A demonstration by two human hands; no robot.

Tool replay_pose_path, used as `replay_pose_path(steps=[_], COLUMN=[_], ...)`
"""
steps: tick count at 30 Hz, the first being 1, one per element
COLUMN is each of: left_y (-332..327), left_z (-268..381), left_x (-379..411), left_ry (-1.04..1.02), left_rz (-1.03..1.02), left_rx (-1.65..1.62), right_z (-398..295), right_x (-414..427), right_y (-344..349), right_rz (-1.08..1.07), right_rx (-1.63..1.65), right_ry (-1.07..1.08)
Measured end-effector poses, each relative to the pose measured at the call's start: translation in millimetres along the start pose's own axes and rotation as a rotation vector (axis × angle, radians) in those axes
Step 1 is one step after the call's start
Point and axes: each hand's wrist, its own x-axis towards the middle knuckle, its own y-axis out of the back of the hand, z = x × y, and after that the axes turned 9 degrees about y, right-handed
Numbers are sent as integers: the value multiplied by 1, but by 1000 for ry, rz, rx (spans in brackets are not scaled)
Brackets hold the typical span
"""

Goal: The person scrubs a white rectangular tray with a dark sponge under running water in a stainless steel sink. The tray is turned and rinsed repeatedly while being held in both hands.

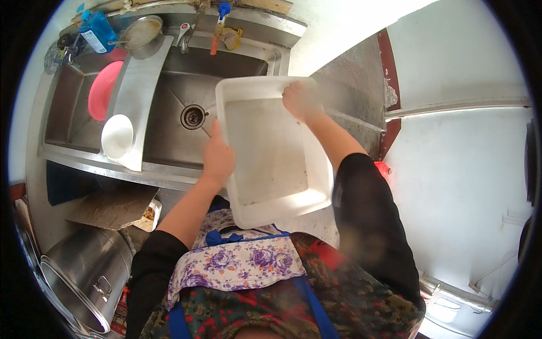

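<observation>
A white rectangular plastic tub (266,148) is held up between my two hands, tilted over the right edge of a stainless steel sink (175,148). Its inside faces me and shows a few dark specks. My left hand (218,154) grips the tub's left wall, with the index finger stretched along the outside. At the far right corner, my right hand (300,101) is closed over the rim, its fingers on the inner wall. The sink drain (194,116) shows just left of the tub.
A white bowl (117,136) and a metal pot (144,40) stand on the sink divider. A pink basin (103,91) leans in the left bowl, near a blue bottle (97,34). The faucet (184,40) is behind. A large steel pot (87,271) lies at lower left.
</observation>
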Motion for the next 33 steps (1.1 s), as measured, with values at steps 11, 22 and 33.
replay_pose_path(steps=[11, 22, 33], left_y=[-12, -9, -19], left_z=[10, 11, 37], left_x=[5, 24, 21], left_ry=[-97, -138, -76], left_rz=[-94, 82, -32], left_rx=[49, 7, -35], right_z=[-36, -100, -180], right_x=[21, -30, -126], right_y=[19, -42, 27], right_rz=[223, -96, -564], right_rx=[0, 107, 622], right_ry=[182, -679, -280])
